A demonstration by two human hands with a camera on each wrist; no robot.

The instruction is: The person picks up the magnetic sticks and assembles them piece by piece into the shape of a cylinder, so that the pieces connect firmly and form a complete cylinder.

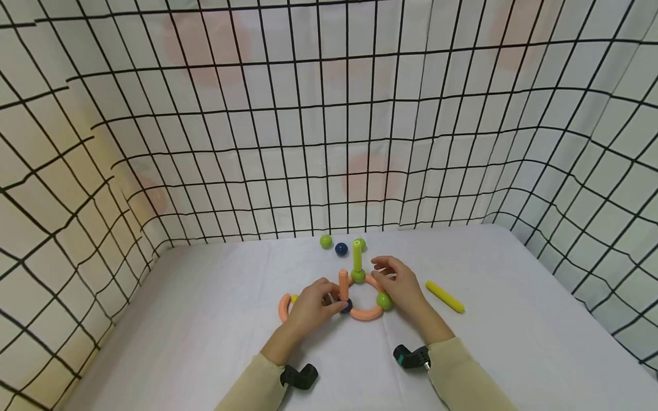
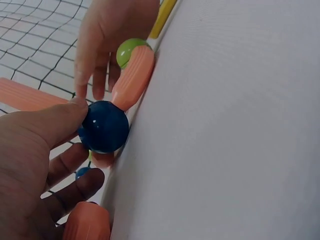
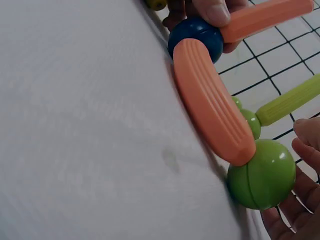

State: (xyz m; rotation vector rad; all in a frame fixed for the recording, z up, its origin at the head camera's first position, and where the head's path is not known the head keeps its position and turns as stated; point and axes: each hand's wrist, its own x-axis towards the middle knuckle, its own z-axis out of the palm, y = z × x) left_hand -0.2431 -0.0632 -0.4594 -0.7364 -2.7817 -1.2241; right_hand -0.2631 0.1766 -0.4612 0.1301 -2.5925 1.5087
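A ring of orange curved rods [image 1: 366,314] joined by balls lies on the white table. My left hand [image 1: 312,305] pinches the dark blue ball [image 2: 104,127] at the ring's left, thumb on top and fingers beside it. From that ball a straight orange rod [image 1: 343,284] stands up. My right hand [image 1: 402,285] is at the ring's right, its fingers loosely bent around the outer side of a green ball [image 3: 262,174]; whether they touch it is unclear. At the ring's back, a lime-green rod [image 1: 357,257] rises from another green ball [image 1: 358,276].
Behind the ring lie loose green balls [image 1: 326,241] and a dark blue ball [image 1: 341,249]. A yellow rod [image 1: 445,297] rests to the right. Another orange curved rod [image 1: 284,308] is left of my left hand. A black grid net [image 1: 319,142] surrounds the table's back and sides.
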